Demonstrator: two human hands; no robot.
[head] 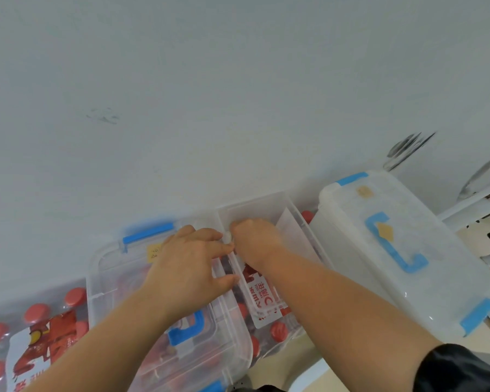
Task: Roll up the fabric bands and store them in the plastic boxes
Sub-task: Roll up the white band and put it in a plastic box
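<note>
Plastic boxes stand in a row against a pale wall, three of them, all clear with blue fittings. The biggest in view is the lidded box at 4 o'clock. Its lid is on, a blue handle lies flat on top, and its contents are hidden behind the frosted plastic.

At 7 o'clock is a second closed box with a blue latch at its far end. Reddish shapes show through its lid, too blurred to name.

Between these two, at 6 o'clock, sits the open box, touching the closed box on its left. A loose clear panel leans inside it against the right wall. A red-and-white printed label shows through its floor, along with red caps underneath.

At 8 o'clock lies a wrapped pack of bottles with red caps.

The left hand rests flat on the closed box's lid. Its fingers are fairly straight and reach over the open box's near-left rim.

The right hand is inside the open box at its far-left corner. Its fingers are curled and pinch a small pale fabric band at the rim, just at the left fingertips. The band is blurred, so its shape is unclear.
</note>
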